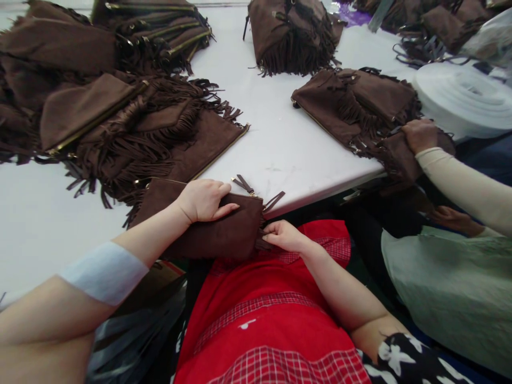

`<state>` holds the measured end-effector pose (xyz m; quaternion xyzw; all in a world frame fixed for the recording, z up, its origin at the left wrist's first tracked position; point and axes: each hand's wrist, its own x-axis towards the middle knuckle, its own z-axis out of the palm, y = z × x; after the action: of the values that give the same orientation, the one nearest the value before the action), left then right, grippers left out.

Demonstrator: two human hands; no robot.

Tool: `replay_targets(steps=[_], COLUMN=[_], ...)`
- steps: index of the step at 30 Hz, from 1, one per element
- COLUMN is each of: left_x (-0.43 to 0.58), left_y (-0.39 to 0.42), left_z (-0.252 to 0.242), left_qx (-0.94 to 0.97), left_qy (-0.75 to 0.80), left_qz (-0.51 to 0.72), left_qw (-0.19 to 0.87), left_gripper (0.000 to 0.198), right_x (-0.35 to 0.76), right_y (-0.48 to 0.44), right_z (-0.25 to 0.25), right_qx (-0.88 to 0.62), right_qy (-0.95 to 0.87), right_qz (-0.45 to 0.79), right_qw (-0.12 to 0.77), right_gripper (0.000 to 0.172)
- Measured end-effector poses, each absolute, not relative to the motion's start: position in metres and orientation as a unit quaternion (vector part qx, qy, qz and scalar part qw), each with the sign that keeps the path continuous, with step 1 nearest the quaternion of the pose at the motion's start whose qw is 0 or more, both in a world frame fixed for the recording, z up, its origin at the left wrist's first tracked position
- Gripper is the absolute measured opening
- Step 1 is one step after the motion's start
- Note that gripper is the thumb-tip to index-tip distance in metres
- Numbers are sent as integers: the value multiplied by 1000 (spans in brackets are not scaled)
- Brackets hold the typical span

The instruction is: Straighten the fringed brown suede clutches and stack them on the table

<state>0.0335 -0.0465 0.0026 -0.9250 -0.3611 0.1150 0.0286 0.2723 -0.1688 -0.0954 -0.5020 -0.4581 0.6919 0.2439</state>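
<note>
A brown suede-like fringed bag lies at the front edge of the table, its lower part hanging toward my lap. Its zipper runs along the far side, with a pull and leather strips sticking out at the right end. Across its upper edge rests my left hand, thumb stretched out over the face of the bag and the other fingers curled over the far edge. At the bag's right end my right hand pinches the dark fringe by the side seam. Its fingertips are partly hidden in the fringe.
Piled brown fringed bags fill the left of the white table. Another fringed bag stands at the back. To the right, a co-worker's hand holds a similar bag beside a white roll.
</note>
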Motion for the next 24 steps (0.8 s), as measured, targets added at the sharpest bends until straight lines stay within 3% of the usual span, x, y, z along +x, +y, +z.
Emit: replay_targets(steps=[7,12,18,24], left_x=[31,32,33,32], left_y=[-46,-47,-47,-48], left_z=[0,0,1,1], left_qx=[-925,-924,-926,-928], left_qy=[-367,-376,-371,-363], left_qz=[94,67,76,82], left_qw=[16,-11,2,29], left_gripper=[60,58,59,58], right_x=[266,271,292,327], right_y=[-165,-162,-169,-159], right_z=[-114,-115,-128,-140], right_qx=[-557,-619,-642,-710], right_qy=[-516,-590,-547,-528], right_qz=[615,480,507,434], right_qw=[212,195,180,173], right_gripper=[20,15,18,18])
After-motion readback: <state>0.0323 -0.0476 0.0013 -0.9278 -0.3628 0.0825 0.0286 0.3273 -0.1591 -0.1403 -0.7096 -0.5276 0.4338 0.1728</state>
